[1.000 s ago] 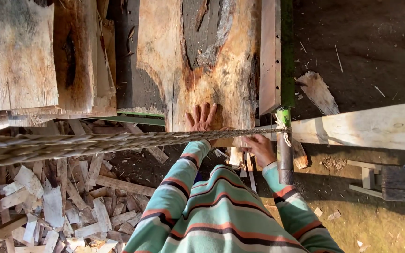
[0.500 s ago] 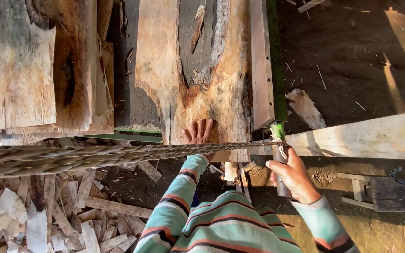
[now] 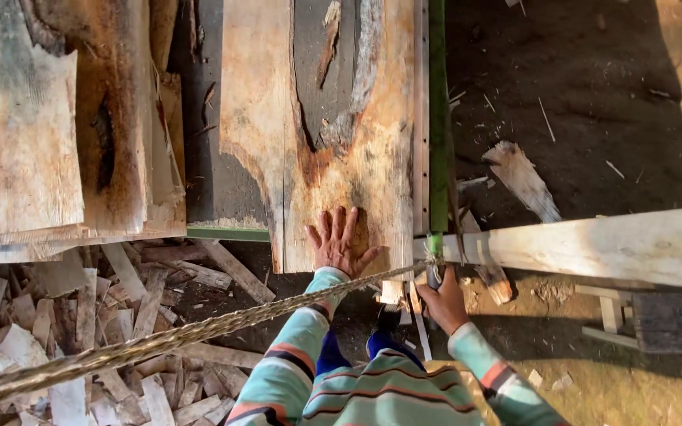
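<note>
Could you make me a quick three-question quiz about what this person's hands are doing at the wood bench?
1. True or false: the left hand lies flat, fingers spread, on the wooden slab.
2. What does the right hand grip? A) the dark handle below the green rail; B) the twisted rope; C) a wood scrap.
3. What covers the ground at lower left?

Key: 1 true; 2 A; 3 a pile of wood offcuts.

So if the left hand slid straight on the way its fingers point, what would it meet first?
Only more of the wooden slab it lies flat on; the left hand points along the board toward a dark bark patch, though the surface relief is unclear.
</note>
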